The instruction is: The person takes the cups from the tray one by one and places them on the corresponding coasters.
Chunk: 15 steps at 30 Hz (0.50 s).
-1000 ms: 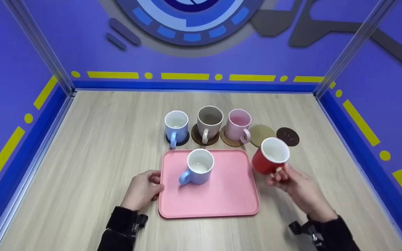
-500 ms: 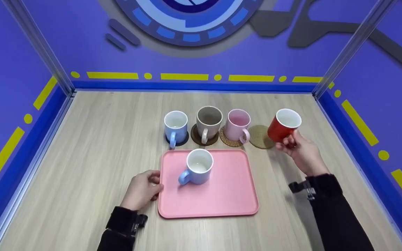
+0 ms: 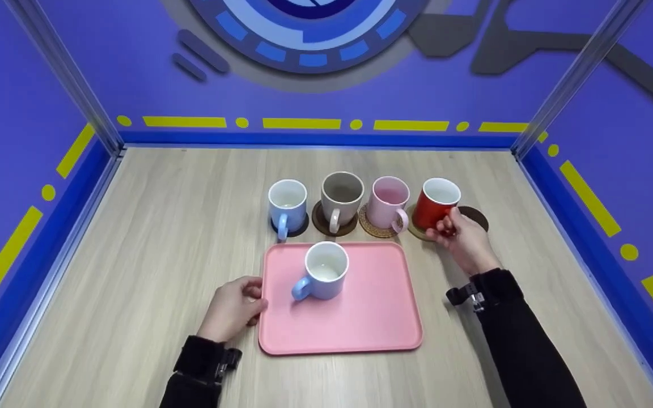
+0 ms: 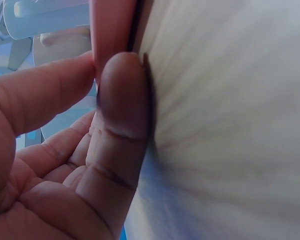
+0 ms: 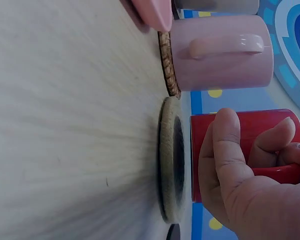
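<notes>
Right hand (image 3: 462, 238): fingers curled round the handle of the red mug (image 3: 435, 204), thumb laid along its side. The wrist view shows a gap between the mug's base and the tan coaster (image 5: 169, 159), so the mug hangs just above it, upright, not yet seated. A dark coaster (image 3: 475, 217) lies bare just to the right.

Left hand (image 3: 234, 307): thumb and fingertips pinch the left rim of the pink tray (image 3: 360, 317), apparently to steady it on the table (image 3: 162, 238).

On the tray stands 1 blue mug (image 3: 323, 277), handle to the near left. Behind the tray, in a row and each on its own coaster: a second blue mug (image 3: 287, 205), a beige mug (image 3: 341, 197) and a pink mug (image 3: 388, 203), handles toward the person.

Surface: pale wood-grain table. Surroundings: purple walls on 3 sides with yellow dash-and-dot striping, metal corner posts, and a blue circular emblem on the rear wall.
</notes>
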Available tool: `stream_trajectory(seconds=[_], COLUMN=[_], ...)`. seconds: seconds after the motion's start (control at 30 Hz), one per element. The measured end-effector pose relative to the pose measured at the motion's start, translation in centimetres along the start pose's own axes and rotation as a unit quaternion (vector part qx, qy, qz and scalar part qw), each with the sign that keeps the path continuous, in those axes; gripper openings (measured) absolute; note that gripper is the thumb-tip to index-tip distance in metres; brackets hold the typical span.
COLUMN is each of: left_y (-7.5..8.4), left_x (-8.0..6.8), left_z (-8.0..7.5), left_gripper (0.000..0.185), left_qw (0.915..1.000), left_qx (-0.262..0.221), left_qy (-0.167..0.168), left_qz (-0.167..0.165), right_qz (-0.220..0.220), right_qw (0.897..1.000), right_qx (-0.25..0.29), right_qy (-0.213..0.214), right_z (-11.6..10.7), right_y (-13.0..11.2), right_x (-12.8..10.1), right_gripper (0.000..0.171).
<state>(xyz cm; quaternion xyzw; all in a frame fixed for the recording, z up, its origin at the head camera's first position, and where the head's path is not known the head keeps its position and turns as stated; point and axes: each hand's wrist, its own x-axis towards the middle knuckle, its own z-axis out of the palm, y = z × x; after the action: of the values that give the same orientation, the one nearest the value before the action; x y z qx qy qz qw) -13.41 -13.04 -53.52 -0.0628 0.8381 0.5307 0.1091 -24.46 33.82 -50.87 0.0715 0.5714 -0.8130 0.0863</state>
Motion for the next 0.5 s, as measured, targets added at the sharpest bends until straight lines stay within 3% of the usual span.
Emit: stream_trajectory(seconds=[0.5], left_y=[-0.16], left_x=[0.13], left_z=[0.02], left_gripper=[0.043], left_qw=[1.0], left_qx=[-0.003], left_qy=[0.002], left_qz=[0.001], right_qz=[0.011], right_qw=[0.999], right_qx=[0.028], right_qy=[0.016], right_z=[0.23], right_y=[0.84], right_x=[0.29], right_gripper=[0.038])
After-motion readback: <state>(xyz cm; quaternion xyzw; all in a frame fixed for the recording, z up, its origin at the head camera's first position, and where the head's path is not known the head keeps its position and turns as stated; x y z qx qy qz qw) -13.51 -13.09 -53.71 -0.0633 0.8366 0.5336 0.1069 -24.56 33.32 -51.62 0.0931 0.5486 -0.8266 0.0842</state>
